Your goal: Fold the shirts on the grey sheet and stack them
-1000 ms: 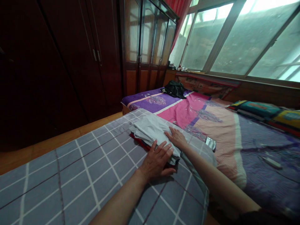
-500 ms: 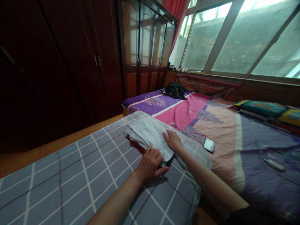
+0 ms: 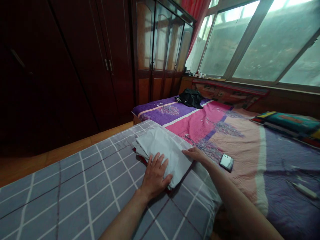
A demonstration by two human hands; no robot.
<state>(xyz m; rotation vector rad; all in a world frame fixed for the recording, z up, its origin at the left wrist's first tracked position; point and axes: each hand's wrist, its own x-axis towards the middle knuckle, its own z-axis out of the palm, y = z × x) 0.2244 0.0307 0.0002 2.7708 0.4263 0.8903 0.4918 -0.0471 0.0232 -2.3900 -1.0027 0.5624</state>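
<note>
A folded light grey garment (image 3: 161, 150) lies on a grey checked bedspread (image 3: 75, 196), with a strip of red cloth (image 3: 138, 154) showing under its left edge. My left hand (image 3: 156, 176) rests flat on the garment's near part, fingers spread. My right hand (image 3: 196, 154) touches the garment's right edge with its fingertips and holds nothing. A few hand-widths to the right of that hand, a smartphone (image 3: 226, 162) lies on a pink quilt (image 3: 237, 146). Whatever lies under the garment is mostly hidden.
A black cloth bundle (image 3: 191, 99) lies on the far purple bedding. A colourful pillow (image 3: 287, 122) sits by the window (image 3: 252, 40), and a white oblong object (image 3: 305, 190) lies on the right. Dark wardrobes (image 3: 75, 66) and a glass-fronted cabinet (image 3: 161, 43) line the left and far walls.
My left hand has slid slightly left along the garment. My right hand has moved to the garment's right edge. The garment's dark underside shows less, and the view has turned slightly left.
</note>
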